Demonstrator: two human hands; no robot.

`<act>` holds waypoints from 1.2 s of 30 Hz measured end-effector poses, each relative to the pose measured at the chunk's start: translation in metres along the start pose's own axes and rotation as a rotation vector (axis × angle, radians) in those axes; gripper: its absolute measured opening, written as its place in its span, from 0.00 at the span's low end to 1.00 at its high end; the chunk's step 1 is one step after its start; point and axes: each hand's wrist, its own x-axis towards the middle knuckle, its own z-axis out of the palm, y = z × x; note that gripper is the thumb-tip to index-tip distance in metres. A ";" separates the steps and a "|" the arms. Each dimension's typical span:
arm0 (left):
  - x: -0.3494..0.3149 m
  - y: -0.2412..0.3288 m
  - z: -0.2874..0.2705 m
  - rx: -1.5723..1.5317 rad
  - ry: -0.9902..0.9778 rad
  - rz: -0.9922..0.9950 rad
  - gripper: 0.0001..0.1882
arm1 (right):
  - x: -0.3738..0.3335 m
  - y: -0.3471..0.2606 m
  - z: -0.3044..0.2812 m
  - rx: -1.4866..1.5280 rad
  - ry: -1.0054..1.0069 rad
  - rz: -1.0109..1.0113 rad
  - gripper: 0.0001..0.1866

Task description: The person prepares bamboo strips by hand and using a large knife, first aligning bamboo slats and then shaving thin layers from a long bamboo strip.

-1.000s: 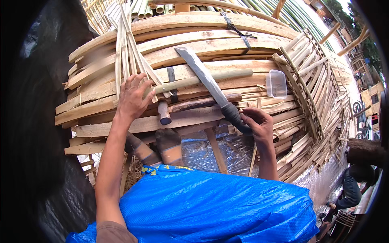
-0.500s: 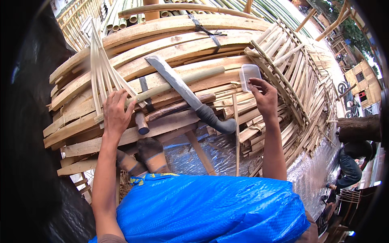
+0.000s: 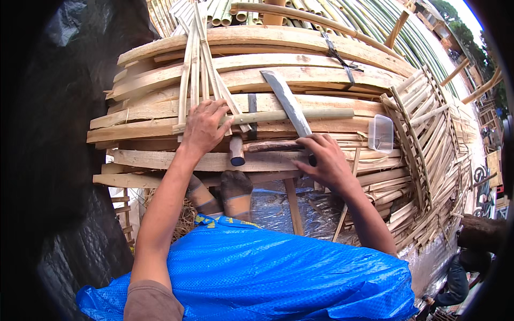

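Note:
My left hand [image 3: 204,125] is closed over the left part of a thin bamboo stick [image 3: 321,114], pressing it down where it crosses a fan of pale split strips [image 3: 194,69]. A machete [image 3: 286,99] lies slantwise across the stick, its blade tip pointing away from me. Over its dark handle lies my right hand [image 3: 327,163], fingers curled round it and thumb to the left; the palm hides most of the handle. Below the stick rests a hammer [image 3: 237,151], its wooden handle running right, under or beside the machete.
Stacked wooden beams [image 3: 160,109] form the work surface, bound with black straps. A clear plastic container [image 3: 381,134] sits at their right. Beyond it is a heap of split bamboo [image 3: 428,117]. A blue sheet [image 3: 278,267] covers my lap. A person [image 3: 458,281] is at lower right.
My right hand has left its place by the plastic container and come left onto the machete handle. My left hand stays on the stick. The whole view has shifted.

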 end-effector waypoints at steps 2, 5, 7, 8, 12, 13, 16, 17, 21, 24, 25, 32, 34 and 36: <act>-0.003 0.000 0.001 -0.009 -0.011 -0.017 0.18 | 0.011 -0.019 0.022 -0.176 -0.004 -0.032 0.30; -0.004 -0.002 0.002 -0.007 0.032 -0.007 0.18 | 0.023 -0.023 0.042 -0.235 0.118 0.066 0.35; -0.008 -0.001 0.005 -0.003 0.050 -0.004 0.18 | 0.017 -0.027 0.042 -0.267 0.144 0.123 0.39; -0.009 -0.002 0.006 -0.007 0.050 -0.008 0.18 | 0.012 -0.027 0.040 -0.285 0.156 0.158 0.41; -0.011 -0.005 0.008 -0.016 0.050 -0.009 0.17 | -0.017 -0.018 0.028 -0.336 0.178 0.215 0.42; -0.009 -0.004 0.009 -0.021 0.049 -0.004 0.17 | -0.024 -0.015 0.020 -0.409 0.178 0.212 0.41; -0.013 -0.004 0.010 -0.028 0.016 -0.002 0.18 | -0.046 0.000 0.025 -0.284 0.189 0.288 0.40; -0.015 -0.005 0.010 -0.017 0.018 -0.002 0.19 | -0.048 -0.001 0.024 -0.263 0.087 0.346 0.40; -0.017 -0.008 0.015 -0.019 0.020 0.013 0.21 | -0.057 -0.010 0.027 -0.168 0.069 0.341 0.41; -0.018 -0.008 0.017 -0.018 0.030 0.027 0.22 | -0.062 -0.009 0.023 -0.036 0.168 0.308 0.42; -0.021 -0.009 0.015 -0.012 0.027 0.023 0.22 | -0.062 -0.006 0.023 -0.043 0.184 0.334 0.42; -0.023 -0.008 0.016 0.021 0.036 0.043 0.24 | -0.019 0.048 -0.028 -0.052 0.454 0.458 0.39; -0.020 -0.008 0.016 0.029 0.019 0.040 0.25 | 0.002 0.069 -0.036 -0.073 0.465 0.558 0.37; -0.019 -0.003 0.013 0.039 -0.015 0.009 0.26 | 0.018 0.081 -0.039 -0.096 0.444 0.627 0.36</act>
